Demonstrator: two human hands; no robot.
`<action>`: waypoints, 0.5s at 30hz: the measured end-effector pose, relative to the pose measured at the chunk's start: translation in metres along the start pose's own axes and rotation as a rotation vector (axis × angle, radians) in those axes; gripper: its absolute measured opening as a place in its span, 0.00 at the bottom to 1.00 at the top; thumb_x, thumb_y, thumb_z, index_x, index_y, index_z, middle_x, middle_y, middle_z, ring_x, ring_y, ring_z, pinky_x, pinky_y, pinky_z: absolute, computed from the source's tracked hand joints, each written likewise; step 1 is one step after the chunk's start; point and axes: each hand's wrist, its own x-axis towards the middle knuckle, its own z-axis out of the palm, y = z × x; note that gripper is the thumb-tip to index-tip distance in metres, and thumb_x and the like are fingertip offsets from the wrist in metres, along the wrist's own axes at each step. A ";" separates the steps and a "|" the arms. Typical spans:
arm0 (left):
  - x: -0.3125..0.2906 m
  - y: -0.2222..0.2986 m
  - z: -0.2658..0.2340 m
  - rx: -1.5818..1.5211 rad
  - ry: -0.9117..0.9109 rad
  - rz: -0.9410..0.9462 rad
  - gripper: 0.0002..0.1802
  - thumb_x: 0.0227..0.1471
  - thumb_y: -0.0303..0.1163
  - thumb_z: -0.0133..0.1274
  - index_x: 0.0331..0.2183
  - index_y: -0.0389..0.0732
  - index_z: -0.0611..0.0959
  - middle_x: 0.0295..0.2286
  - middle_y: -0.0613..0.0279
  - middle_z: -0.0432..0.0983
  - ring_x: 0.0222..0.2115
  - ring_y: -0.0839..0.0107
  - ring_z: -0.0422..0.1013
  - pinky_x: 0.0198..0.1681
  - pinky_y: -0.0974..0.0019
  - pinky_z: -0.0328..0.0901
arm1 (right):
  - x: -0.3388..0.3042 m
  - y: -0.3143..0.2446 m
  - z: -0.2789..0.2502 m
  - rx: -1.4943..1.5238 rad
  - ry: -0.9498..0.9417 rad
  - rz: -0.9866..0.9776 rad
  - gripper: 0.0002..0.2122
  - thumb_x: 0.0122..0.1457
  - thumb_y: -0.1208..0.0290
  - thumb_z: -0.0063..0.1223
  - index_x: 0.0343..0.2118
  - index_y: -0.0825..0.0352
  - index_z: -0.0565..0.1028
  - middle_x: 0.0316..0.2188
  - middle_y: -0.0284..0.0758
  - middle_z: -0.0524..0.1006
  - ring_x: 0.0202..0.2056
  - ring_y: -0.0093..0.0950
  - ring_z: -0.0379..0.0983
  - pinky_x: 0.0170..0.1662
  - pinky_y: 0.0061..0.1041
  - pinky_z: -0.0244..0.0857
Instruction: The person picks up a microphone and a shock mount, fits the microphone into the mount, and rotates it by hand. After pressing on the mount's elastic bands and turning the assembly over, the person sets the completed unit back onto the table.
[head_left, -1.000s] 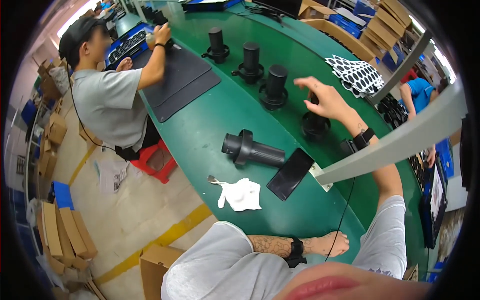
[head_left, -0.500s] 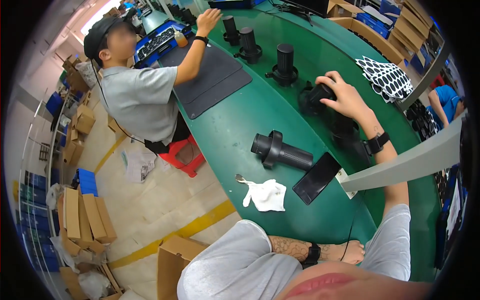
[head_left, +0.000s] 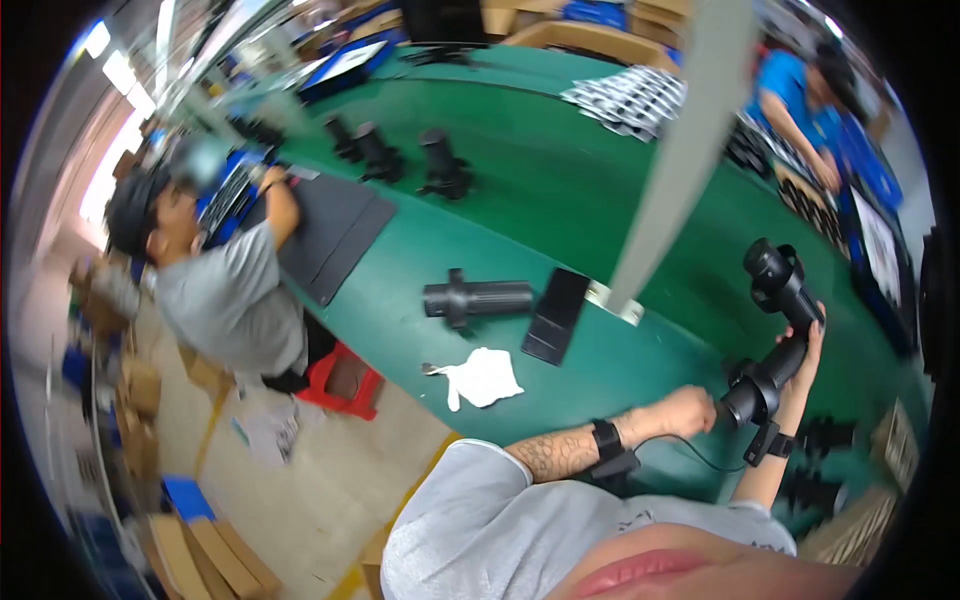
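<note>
My right hand [head_left: 812, 345] is closed around black cylindrical parts over the bench's right side. One black collared cylinder [head_left: 775, 268] rises beyond my fingers, and a second collared cylinder [head_left: 757, 388] lies along my palm and wrist. Where the two meet is partly covered by my hand. Close to the lower cylinder's end is my left hand [head_left: 685, 412], fingers curled; what they hold, if anything, is hidden. A similar black cylinder [head_left: 485, 299] lies on its side beside a dark phone-like slab [head_left: 556, 315] and a white cloth [head_left: 482, 378].
Three black cylinders [head_left: 440, 165] stand farther along the green bench [head_left: 540, 215]. A pale post [head_left: 680, 160] rises from it. More black parts [head_left: 828, 436] sit near my right forearm. A person in grey [head_left: 230, 300] sits left; another in blue [head_left: 800, 100] works far right.
My view has swung right. My right hand has come nearer from the bench's far part, bringing black cylinders. My left hand has lifted and curled beside them. The seated co-worker's raised arm has lowered.
</note>
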 end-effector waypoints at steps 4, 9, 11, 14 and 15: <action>0.003 0.024 -0.033 -0.519 0.416 -0.366 0.08 0.51 0.32 0.50 0.30 0.39 0.79 0.30 0.61 0.72 0.30 0.70 0.70 0.37 0.68 0.66 | -0.084 -0.006 -0.021 0.110 0.105 0.192 0.24 0.59 0.57 0.50 0.57 0.58 0.62 0.38 0.30 0.71 0.25 0.17 0.65 0.26 0.18 0.64; 0.039 0.090 -0.080 -0.221 0.474 -0.481 0.31 0.52 0.31 0.52 0.55 0.38 0.60 0.44 0.55 0.65 0.32 0.72 0.73 0.18 0.79 0.64 | -0.127 0.021 -0.034 0.348 0.034 0.333 0.25 0.57 0.60 0.53 0.56 0.60 0.59 0.34 0.36 0.72 0.24 0.24 0.69 0.28 0.28 0.68; 0.052 0.111 -0.079 -0.013 0.370 -0.507 0.31 0.42 0.29 0.61 0.49 0.37 0.70 0.43 0.55 0.66 0.31 0.74 0.71 0.21 0.76 0.68 | -0.129 0.030 -0.039 0.460 -0.076 0.335 0.24 0.57 0.62 0.53 0.54 0.60 0.59 0.33 0.39 0.72 0.24 0.27 0.71 0.28 0.30 0.70; 0.049 0.133 -0.070 0.130 0.353 -0.446 0.29 0.34 0.29 0.67 0.42 0.37 0.77 0.41 0.56 0.67 0.31 0.73 0.70 0.22 0.75 0.69 | -0.138 0.028 -0.032 0.466 -0.033 0.396 0.26 0.57 0.60 0.53 0.56 0.61 0.58 0.34 0.40 0.73 0.23 0.28 0.72 0.28 0.31 0.72; 0.048 0.138 -0.067 0.134 0.409 -0.403 0.26 0.31 0.28 0.68 0.39 0.37 0.80 0.39 0.58 0.68 0.31 0.73 0.69 0.22 0.76 0.69 | -0.139 0.029 -0.032 0.488 -0.097 0.410 0.27 0.57 0.59 0.53 0.56 0.62 0.58 0.35 0.40 0.73 0.23 0.28 0.72 0.28 0.30 0.72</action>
